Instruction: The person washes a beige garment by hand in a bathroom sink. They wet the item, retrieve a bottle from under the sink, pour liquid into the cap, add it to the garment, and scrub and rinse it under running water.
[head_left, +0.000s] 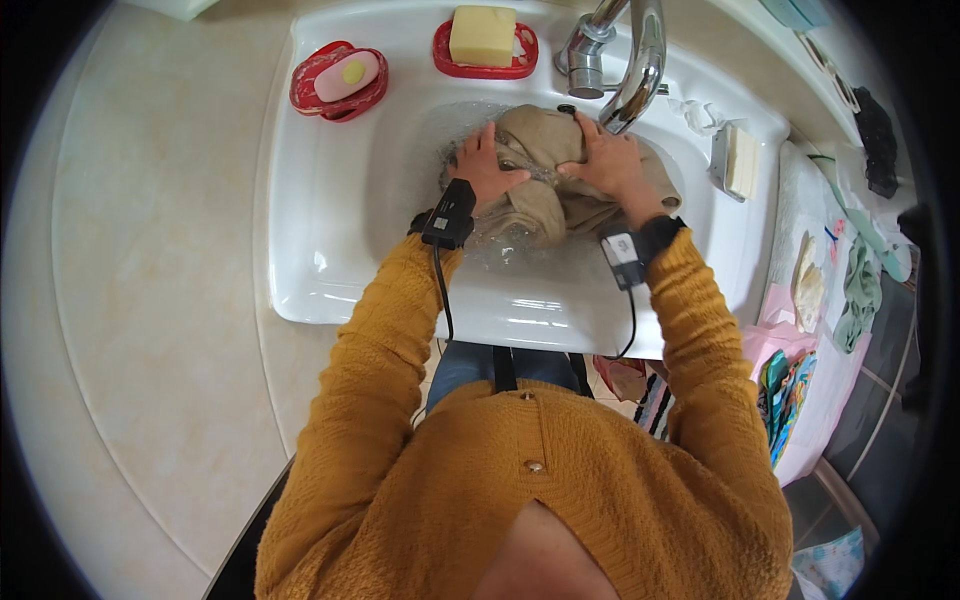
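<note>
A beige cloth garment (536, 139) lies bunched in sudsy water in a white sink (322, 195). My left hand (484, 166) rests with spread fingers on its left part, partly at the water. On the upper right part of the cloth, my right hand (611, 165) presses with its thumb pointing left, just below the chrome faucet spout (637, 82). Neither hand visibly grips a fold. Black devices with cables are strapped to both wrists. The underside of the cloth and the sink's bottom beneath it are hidden.
Along the sink's back rim stand a red dish with pink soap (337, 76) and another with a yellow soap block (483, 36). A white soap bar (742, 163) sits in a holder at the right. Further right are a green cloth (861, 296) and colourful fabric (787, 397).
</note>
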